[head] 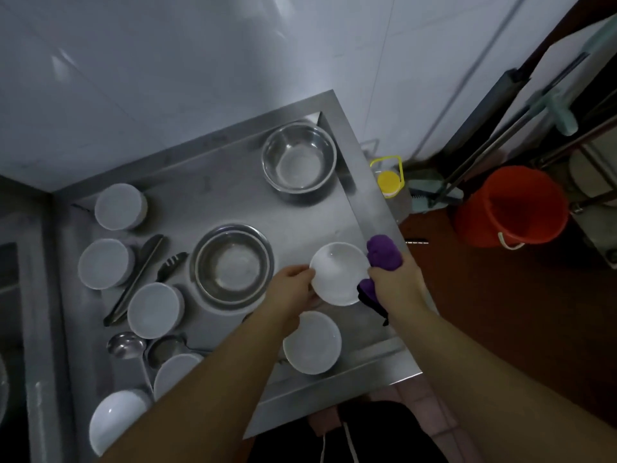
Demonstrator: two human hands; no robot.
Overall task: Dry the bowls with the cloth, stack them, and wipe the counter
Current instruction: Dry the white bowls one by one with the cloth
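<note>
From the head camera, the left hand [293, 284] grips the rim of a white bowl [339, 274], held just above the steel counter [217, 192] near its right edge. The right hand [394, 284] is closed around a purple cloth [384, 253], bunched against the same bowl's right side. Another white bowl [314, 344] sits on the counter just nearer the person than the held bowl, and a steel bowl [233, 267] sits left of it
</note>
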